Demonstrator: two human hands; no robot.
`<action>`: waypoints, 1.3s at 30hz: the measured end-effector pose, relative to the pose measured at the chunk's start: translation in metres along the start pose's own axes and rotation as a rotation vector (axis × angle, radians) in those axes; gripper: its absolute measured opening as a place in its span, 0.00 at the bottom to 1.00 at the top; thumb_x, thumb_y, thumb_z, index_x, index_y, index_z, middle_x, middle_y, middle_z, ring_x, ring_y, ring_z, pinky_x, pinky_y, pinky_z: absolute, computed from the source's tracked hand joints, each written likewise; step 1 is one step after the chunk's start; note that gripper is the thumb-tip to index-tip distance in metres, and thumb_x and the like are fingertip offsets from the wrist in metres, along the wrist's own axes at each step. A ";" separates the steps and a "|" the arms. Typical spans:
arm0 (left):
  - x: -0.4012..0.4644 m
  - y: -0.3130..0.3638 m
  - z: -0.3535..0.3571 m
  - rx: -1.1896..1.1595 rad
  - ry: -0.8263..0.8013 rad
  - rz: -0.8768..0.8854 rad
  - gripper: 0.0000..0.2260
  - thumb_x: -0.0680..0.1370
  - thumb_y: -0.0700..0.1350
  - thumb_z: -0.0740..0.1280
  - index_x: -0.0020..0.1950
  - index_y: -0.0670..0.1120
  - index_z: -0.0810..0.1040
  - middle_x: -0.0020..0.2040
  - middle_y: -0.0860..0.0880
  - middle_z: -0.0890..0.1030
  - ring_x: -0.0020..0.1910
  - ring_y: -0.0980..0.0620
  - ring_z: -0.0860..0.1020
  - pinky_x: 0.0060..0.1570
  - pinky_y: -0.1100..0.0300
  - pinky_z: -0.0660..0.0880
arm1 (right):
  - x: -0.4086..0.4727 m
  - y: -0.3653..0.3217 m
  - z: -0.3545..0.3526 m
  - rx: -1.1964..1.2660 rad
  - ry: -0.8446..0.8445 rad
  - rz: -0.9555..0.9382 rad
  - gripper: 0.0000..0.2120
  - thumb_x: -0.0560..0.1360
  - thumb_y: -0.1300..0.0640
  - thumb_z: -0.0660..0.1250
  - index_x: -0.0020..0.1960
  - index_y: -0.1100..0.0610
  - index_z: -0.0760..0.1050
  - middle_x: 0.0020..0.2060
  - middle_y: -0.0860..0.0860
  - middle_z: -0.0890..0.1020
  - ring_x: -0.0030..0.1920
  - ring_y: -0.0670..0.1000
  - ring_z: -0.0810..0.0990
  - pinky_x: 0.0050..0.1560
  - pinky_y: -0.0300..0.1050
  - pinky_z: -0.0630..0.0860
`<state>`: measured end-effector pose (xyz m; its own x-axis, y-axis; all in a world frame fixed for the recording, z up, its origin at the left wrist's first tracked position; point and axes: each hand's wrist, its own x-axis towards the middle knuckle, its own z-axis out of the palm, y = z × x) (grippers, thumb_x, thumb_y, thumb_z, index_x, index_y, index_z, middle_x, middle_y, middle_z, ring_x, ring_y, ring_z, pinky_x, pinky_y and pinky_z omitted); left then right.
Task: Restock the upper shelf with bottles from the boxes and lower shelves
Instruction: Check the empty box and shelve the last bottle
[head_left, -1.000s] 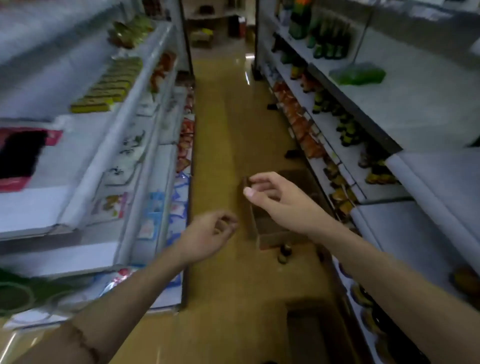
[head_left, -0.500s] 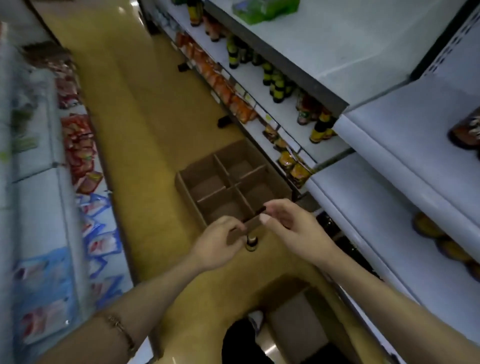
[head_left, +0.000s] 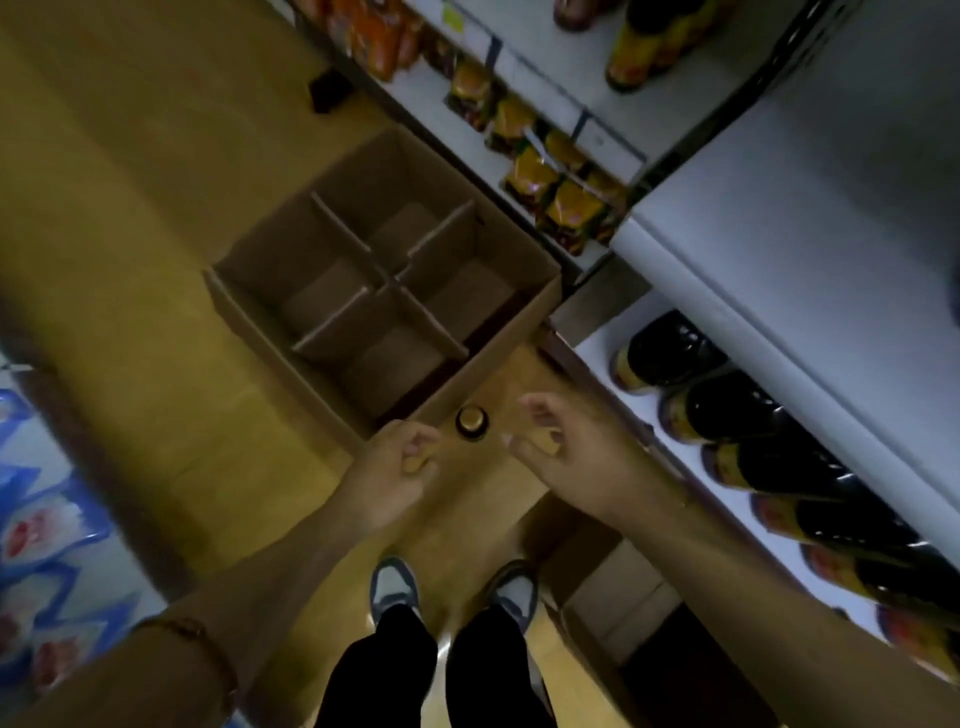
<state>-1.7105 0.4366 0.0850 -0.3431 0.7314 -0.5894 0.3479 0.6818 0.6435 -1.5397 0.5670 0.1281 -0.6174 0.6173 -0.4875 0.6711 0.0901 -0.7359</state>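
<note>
View: gaze has swung from down the aisle to straight down at the floor (head_left: 130, 234), so the person's own shoes (head_left: 393, 587) now show below the arms
Shelves: lower shelf (head_left: 613, 338) on the right carries a row of dark bottles (head_left: 727, 410) lying side by side; the shelf board above it (head_left: 779, 218) looks bare where it shows, and the upper shelf to be restocked is likely higher, out of sight
Box: cardboard box (head_left: 498, 353) with cross dividers, earlier far ahead, now sits just in front of the hands; every compartment that shows is empty
Second box: another carton (head_left: 618, 597) lies by the right foot, contents not visible
Left hand: left hand (head_left: 387, 478) has dropped low beside the box corner, fingers curled loosely with nothing clearly in them
Right hand: right hand (head_left: 566, 457) has come down too, fingers spread and relaxed, holding nothing
Bottle: single small bottle (head_left: 471, 423) stands upright on the floor, touching or just beside the box's near wall, between the two hands
Meaning: with the box drained, this lone bottle looks like the next pick, and both hands are closing on it
</note>
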 end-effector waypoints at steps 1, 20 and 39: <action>0.013 -0.015 0.008 -0.016 -0.002 -0.003 0.09 0.78 0.40 0.66 0.54 0.53 0.74 0.55 0.53 0.74 0.55 0.55 0.76 0.57 0.63 0.71 | 0.013 0.015 0.012 0.009 -0.012 0.014 0.18 0.77 0.50 0.69 0.65 0.49 0.72 0.56 0.40 0.72 0.59 0.40 0.71 0.59 0.32 0.67; 0.174 -0.178 0.125 -0.139 -0.065 -0.080 0.19 0.76 0.44 0.70 0.65 0.48 0.70 0.56 0.55 0.73 0.59 0.57 0.72 0.62 0.58 0.70 | 0.188 0.202 0.174 -0.017 -0.033 0.065 0.40 0.69 0.56 0.77 0.75 0.56 0.60 0.69 0.48 0.64 0.65 0.43 0.64 0.55 0.26 0.58; 0.146 -0.176 0.116 -0.241 -0.118 -0.232 0.22 0.75 0.46 0.71 0.67 0.48 0.69 0.64 0.49 0.74 0.63 0.52 0.72 0.62 0.57 0.71 | 0.176 0.195 0.178 0.277 0.121 0.191 0.21 0.67 0.60 0.79 0.58 0.54 0.79 0.47 0.45 0.82 0.46 0.40 0.79 0.46 0.28 0.73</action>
<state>-1.7210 0.4253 -0.1707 -0.2809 0.5639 -0.7766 0.0518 0.8169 0.5744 -1.5901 0.5540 -0.1846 -0.4269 0.6922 -0.5819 0.6228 -0.2414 -0.7442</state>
